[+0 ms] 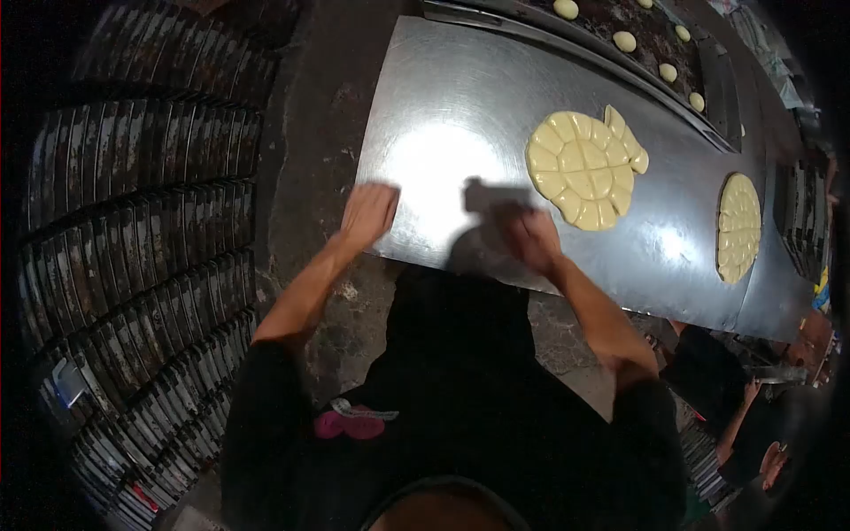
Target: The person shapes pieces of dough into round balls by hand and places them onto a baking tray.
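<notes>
My left hand [370, 212] is closed at the left front edge of the metal tabletop [425, 88], with nothing visible in it. My right hand [531, 237], smeared by motion, is closed on a dark flat blade-like tool [496, 196] over the front of the tabletop. The tool is too blurred to show its exact kind. Just beyond that hand lies a round slab of pale yellow dough [584, 168], scored into a centre circle and many segments. A cut strip of dough [626, 142] juts from its far right side.
A second scored dough round [738, 228] lies farther right. Behind the tabletop, several small dough balls [624, 42] sit on a dark tray. Stacked dark baking trays [150, 221] fill the left side. At lower right, another person's arm [737, 420] shows.
</notes>
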### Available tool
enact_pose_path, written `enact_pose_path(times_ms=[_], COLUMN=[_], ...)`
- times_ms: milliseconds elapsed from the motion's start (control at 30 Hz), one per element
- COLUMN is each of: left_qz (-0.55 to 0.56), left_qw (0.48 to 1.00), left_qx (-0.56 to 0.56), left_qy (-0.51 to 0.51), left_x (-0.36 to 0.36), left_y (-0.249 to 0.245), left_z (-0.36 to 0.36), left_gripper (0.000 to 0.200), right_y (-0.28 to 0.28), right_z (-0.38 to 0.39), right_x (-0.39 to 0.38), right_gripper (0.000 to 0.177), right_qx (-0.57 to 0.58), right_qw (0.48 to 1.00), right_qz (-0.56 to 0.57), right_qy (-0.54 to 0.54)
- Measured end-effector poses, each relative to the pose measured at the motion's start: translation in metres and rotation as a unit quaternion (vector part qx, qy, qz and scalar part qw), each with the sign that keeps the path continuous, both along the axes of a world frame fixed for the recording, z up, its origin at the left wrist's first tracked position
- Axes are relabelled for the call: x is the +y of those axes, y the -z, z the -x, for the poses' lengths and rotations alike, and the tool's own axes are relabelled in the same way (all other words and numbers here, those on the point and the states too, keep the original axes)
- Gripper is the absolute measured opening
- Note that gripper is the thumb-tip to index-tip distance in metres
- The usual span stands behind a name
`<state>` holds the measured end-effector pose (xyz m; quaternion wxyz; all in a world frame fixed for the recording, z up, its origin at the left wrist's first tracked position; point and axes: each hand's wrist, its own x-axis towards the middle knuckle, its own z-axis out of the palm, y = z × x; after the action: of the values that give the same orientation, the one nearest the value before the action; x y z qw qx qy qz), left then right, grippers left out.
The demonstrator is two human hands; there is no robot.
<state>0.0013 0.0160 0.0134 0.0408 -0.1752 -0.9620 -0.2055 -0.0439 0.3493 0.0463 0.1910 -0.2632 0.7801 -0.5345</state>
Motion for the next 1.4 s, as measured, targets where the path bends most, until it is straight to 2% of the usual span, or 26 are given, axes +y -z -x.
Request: enact_pose_path(times_ms=[67,100,167,200,267,300,367,400,433,467,533,567,633,700,800,900,967,1033,1100,1133,1200,1233,1300,1333,1367,1400], left_qz=[-0.04,-0.081,-0.102,-0.112,-0.101,-0.077,0.044,0.014,-0.027,-0.044,-0.092,-0.483,-0.038,-0.045,-0.023,-0.116,-0.029,-0.071,-0.004,0.023,-0.028,-0.025,-0.112,0.003,0.062,-0.084], left_qw=[0.992,0.985,0.98,0.99,0.995,0.995,0.996,1.0,0.996,0.991,0.991,0.874,0.994,0.989,0.996,0.987,0.999,0.975,0.985,0.983,0.999,1.0,0.987,0.996,0.994,0.98], left_qx=[0.065,0.07,-0.08,-0.042,0.008,0.021,-0.055,-0.007,0.075,0.074,0.069,-0.057,-0.07,0.029,0.076,0.074,-0.028,-0.194,-0.068,-0.133,0.034,0.001,0.117,-0.086,0.036,0.136], left_qy=[-0.1,-0.139,-0.148,-0.081,0.023,0.061,0.048,0.0,-0.043,-0.104,-0.066,-0.004,0.072,0.138,0.05,-0.082,-0.022,0.088,0.159,0.123,0.031,-0.014,0.001,0.032,0.086,0.115], left_x=[0.042,0.064,0.099,0.091,0.057,0.032,-0.008,0.001,0.021,0.046,0.082,0.08,0.061,0.008,0.006,0.083,0.092,0.063,0.008,-0.001,0.022,0.048,0.088,0.098,0.087,0.07], left_y=[-0.01,-0.007,-0.024,-0.02,-0.01,-0.011,-0.007,0.0,0.005,-0.004,-0.005,0.043,-0.006,-0.001,0.008,-0.005,0.089,-0.014,0.01,-0.009,-0.009,-0.019,-0.01,0.011,0.013,-0.002], left_z=[0.058,0.08,0.079,0.063,0.008,-0.007,0.011,0.038,0.067,0.09,0.098,0.071,0.028,0.005,0.065,0.104,0.053,0.018,0.005,0.027,0.071,0.093,0.086,0.069,0.036,0.017], left_gripper=[0.014,0.015,0.016,0.014,0.011,0.01,0.014,0.018,0.017,0.017,0.021,0.02,0.016,0.011,0.009,0.015,0.014,0.01,0.014,0.013,0.017,0.017,0.016,0.022,0.018,0.011], right_y=[-0.004,0.014,0.054,0.037,0.037,0.02,-0.023,-0.012,0.049,0.05,0.041,0.026,0.028,-0.012,0.031,0.027,0.027,0.043,-0.006,0.006,0.037,0.021,0.027,0.037,0.036,0.033], right_z=[0.048,0.055,0.049,0.034,-0.005,-0.006,0.016,0.031,0.033,0.058,0.053,0.05,-0.001,-0.021,0.003,0.05,0.022,-0.029,-0.037,-0.02,0.004,0.022,0.028,0.004,-0.014,-0.032], right_x=[-0.061,-0.08,-0.108,-0.092,-0.037,-0.023,-0.011,-0.026,-0.038,-0.071,-0.097,-0.104,-0.068,-0.034,-0.032,-0.098,-0.09,-0.043,-0.015,-0.02,-0.033,-0.063,-0.092,-0.086,-0.071,-0.052], right_gripper=[0.011,0.008,0.008,0.015,0.018,0.018,0.019,0.017,0.019,0.019,0.018,0.018,0.015,0.013,0.011,0.023,0.023,0.012,0.01,0.01,0.009,0.012,0.014,0.01,0.01,0.01], right_qx=[0.177,0.449,0.365,0.233,0.36,0.358,0.054,0.128,0.366,0.3,0.378,0.368,0.273,0.093,0.242,0.29,0.177,0.161,0.112,0.122,0.255,0.291,0.289,0.241,0.198,0.148], right_qw=[0.878,0.867,0.878,0.924,0.926,0.926,0.93,0.943,0.887,0.885,0.858,0.847,0.917,0.971,0.898,0.857,0.898,0.924,0.938,0.938,0.894,0.88,0.878,0.903,0.923,0.924], right_qz=[-0.44,-0.167,-0.272,-0.296,-0.097,-0.1,-0.35,-0.305,-0.239,-0.283,-0.277,-0.336,-0.224,-0.208,-0.349,-0.138,-0.327,-0.34,-0.328,-0.323,-0.332,-0.235,-0.147,-0.236,-0.294,-0.35], right_qy=[-0.06,0.14,0.145,0.071,0.066,0.067,-0.095,-0.035,0.151,0.217,0.209,0.183,0.184,0.073,0.116,0.403,0.235,0.07,0.028,0.03,0.159,0.293,0.353,0.264,0.149,0.03])
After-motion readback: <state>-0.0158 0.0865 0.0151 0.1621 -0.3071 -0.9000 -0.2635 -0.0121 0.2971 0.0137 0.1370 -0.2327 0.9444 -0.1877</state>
